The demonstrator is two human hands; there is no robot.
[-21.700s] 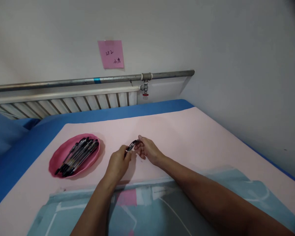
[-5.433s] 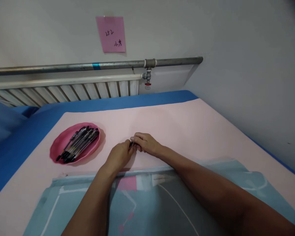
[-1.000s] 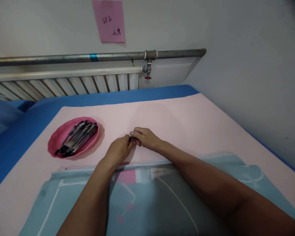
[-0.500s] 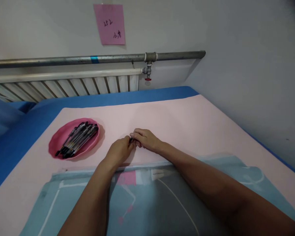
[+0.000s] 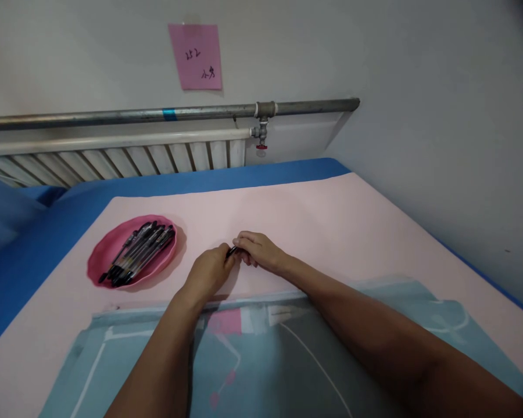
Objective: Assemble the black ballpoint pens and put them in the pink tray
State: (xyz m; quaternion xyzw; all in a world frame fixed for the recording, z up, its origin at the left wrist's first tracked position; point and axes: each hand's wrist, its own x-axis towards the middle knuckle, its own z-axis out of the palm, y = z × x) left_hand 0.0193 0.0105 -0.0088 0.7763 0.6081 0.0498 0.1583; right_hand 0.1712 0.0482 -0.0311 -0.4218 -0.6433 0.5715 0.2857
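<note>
A dark pen (image 5: 231, 251) runs between my two hands above the pink table cover; only a short black stretch of it shows. My left hand (image 5: 209, 267) is closed around one end, its thumb along the top. The fingers of my right hand (image 5: 257, 249) are curled closed on the other end, hiding it. To the left of my hands stands a pink scalloped dish (image 5: 96, 255), holding several clear pens with black caps (image 5: 142, 252) that lie side by side on a slant.
A light-blue patterned cloth (image 5: 126, 354) covers the near side under my forearms. The pink cover (image 5: 305, 215) lies over a blue surface (image 5: 226, 181). Behind are a white radiator (image 5: 157, 157), a metal pipe with a red-handled valve (image 5: 262, 139), and a pink note (image 5: 198, 58) on the wall.
The view has tipped slightly upward. Between my hands the gap is a little wider, so more of the dark pen shows. The dish of pens stays put.
</note>
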